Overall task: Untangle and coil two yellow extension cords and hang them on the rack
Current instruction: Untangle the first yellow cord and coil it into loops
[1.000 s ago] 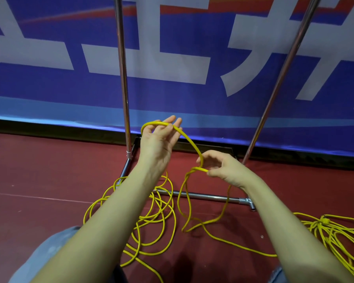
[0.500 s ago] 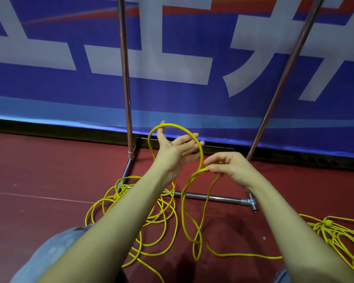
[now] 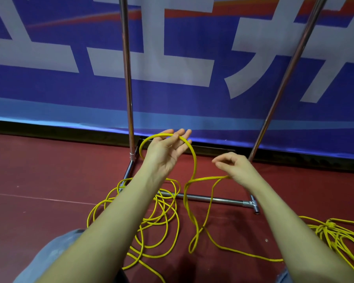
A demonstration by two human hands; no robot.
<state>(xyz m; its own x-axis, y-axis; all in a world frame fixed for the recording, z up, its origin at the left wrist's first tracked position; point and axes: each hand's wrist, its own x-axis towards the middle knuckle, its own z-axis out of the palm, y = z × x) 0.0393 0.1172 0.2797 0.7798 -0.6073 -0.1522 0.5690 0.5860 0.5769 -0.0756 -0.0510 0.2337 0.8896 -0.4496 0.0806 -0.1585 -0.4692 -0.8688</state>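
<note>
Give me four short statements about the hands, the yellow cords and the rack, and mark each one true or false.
1. A loop of yellow cord drapes over the left hand. True.
2. The right hand holds a plug. False: it holds only a run of cord.
3. A coil already hangs on the rack. False: none shows on it; the cord lies on the floor.
4. A tangled second cord lies on the floor at right. True.

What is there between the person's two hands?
In the head view, a yellow cord arcs over the left hand, drops through the gap and runs to the right hand. Behind it lies red floor.
</note>
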